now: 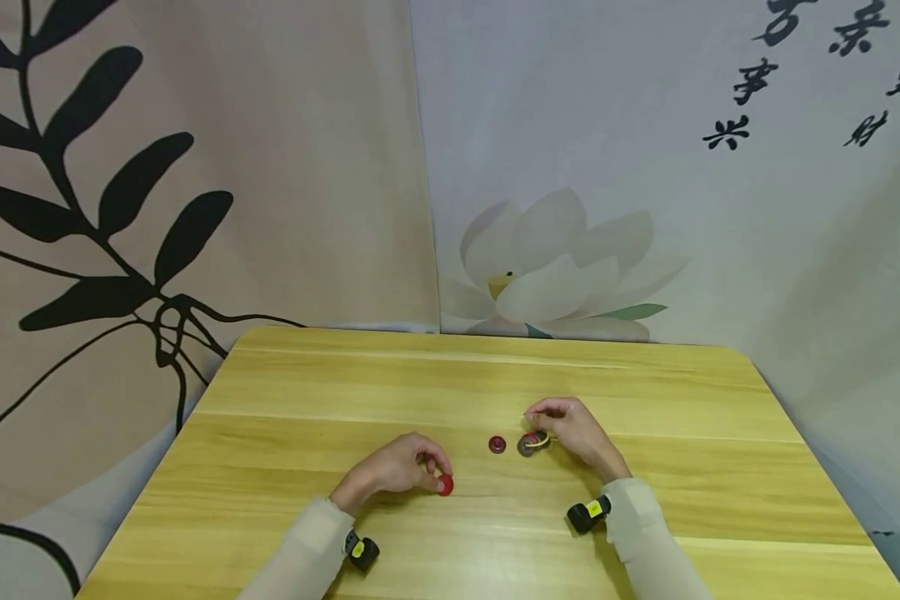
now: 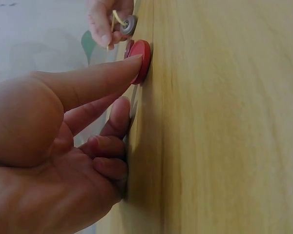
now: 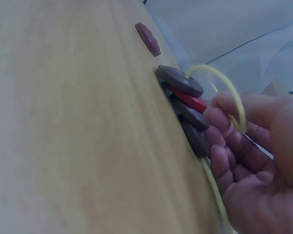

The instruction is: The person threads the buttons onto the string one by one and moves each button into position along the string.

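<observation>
My left hand (image 1: 401,462) pinches a red button (image 1: 446,485) between thumb and forefinger, close over the table. In the left wrist view the thumb lies across the face of the red button (image 2: 144,70). My right hand (image 1: 570,425) pinches the end of a yellow cord (image 3: 237,100), with a thin pointed tip showing past the fingertips. The cord runs through an overlapping row of buttons: several dark grey buttons (image 3: 178,80) with a red button (image 3: 189,100) among them. This strung row rests on the table beside the right fingers. A loose dark red button (image 1: 497,445) lies between the hands.
The wooden table (image 1: 270,383) has its far edge against a cloth backdrop (image 1: 330,167) printed with leaves, a flower and characters. A small black camera (image 1: 587,517) is strapped to the right wrist, another black camera (image 1: 362,552) to the left.
</observation>
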Motion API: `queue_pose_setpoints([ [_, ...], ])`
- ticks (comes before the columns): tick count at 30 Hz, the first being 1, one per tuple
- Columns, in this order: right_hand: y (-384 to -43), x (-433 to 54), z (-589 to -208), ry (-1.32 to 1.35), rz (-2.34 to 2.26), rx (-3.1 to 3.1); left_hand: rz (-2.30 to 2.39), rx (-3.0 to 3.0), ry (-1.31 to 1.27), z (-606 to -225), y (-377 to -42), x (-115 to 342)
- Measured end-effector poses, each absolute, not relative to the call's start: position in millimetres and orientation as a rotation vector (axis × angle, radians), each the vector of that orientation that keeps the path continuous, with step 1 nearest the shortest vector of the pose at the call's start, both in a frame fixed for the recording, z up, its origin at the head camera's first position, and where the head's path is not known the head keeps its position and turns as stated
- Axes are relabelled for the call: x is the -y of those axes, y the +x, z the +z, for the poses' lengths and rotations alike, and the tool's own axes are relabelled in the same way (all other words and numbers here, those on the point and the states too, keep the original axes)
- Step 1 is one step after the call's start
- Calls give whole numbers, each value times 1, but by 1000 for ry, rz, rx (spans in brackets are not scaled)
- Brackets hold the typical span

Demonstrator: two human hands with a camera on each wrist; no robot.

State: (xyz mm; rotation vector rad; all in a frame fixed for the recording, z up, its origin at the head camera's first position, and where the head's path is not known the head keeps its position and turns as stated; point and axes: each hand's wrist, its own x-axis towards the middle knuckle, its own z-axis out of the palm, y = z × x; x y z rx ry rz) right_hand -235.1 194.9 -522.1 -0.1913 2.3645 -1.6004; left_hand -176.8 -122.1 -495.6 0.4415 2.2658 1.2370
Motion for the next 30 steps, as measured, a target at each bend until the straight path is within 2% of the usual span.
queue_pose_setpoints([
  [19, -234, -194, -521, -202, -1610, -2383, 1267, -2278, 418, -494, -176, 124],
  [30, -229, -192, -517, -227, -1607, -2409, 1358, -2321, 319, -498, -175, 122],
])
